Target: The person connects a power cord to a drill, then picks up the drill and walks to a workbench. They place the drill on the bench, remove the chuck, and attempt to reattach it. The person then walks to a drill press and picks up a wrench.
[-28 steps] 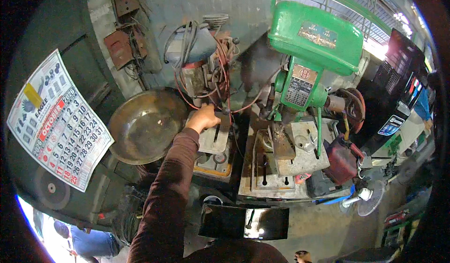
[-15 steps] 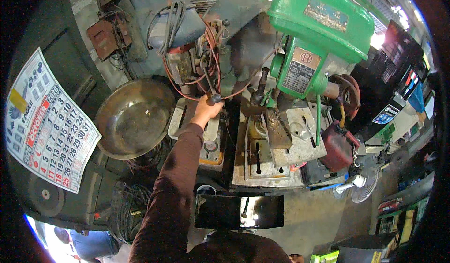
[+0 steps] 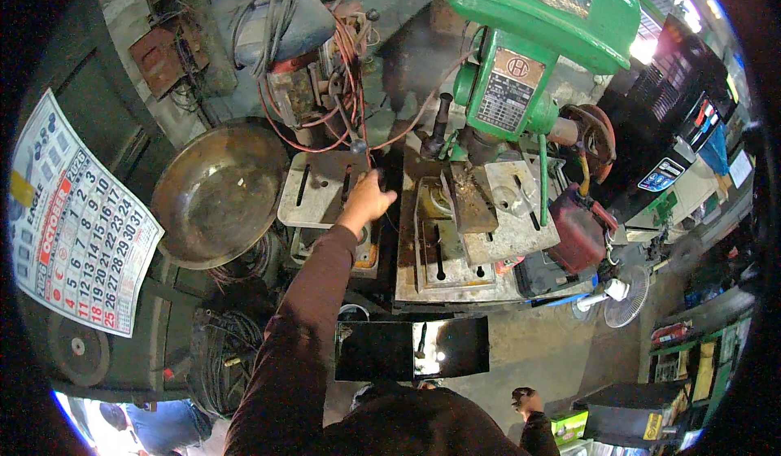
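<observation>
My left hand [image 3: 368, 201] reaches out over the grey slotted table [image 3: 319, 181] of a small drill press [image 3: 297, 98]. Its fingers are parted, the thumb stands out to the right, and nothing shows in it. Just beyond the fingertips is the dark round knob of a lever [image 3: 358, 144], apart from the hand. Orange-red cable [image 3: 281, 135] loops around that machine. At the lower right my right hand [image 3: 529, 402] hangs low; its fingers are dark and too small to tell whether they hold anything.
A large green drill press [image 3: 521, 57] stands right, with a metal block [image 3: 476, 204] on its tilted plate. A wide metal pan [image 3: 220, 196] and a calendar [image 3: 81, 228] are left. Lower right are a white fan [image 3: 622, 297] and dark box [image 3: 626, 415]. A dark panel [image 3: 374, 350] hangs before me.
My left hand has let go of the lever's knob and drawn back toward me. My right hand has come further into view. The whole view has shifted slightly.
</observation>
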A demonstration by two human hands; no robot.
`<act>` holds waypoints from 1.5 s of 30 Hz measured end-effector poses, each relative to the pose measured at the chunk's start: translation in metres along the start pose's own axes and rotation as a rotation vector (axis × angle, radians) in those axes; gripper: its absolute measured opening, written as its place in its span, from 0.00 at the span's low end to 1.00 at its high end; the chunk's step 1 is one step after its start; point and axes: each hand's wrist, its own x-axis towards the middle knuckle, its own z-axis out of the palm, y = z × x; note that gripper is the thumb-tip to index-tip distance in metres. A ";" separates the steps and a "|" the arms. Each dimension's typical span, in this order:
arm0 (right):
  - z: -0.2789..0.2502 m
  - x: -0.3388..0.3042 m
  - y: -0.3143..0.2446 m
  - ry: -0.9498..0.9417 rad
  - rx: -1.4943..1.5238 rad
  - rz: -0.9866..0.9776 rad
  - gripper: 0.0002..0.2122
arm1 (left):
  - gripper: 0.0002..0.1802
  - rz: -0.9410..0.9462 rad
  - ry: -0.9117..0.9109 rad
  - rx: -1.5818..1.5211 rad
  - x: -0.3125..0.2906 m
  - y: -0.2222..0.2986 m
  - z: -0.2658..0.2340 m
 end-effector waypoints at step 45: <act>0.018 -0.112 0.010 0.102 -0.753 -0.372 0.16 | 0.25 0.014 0.003 0.176 -0.029 -0.097 0.282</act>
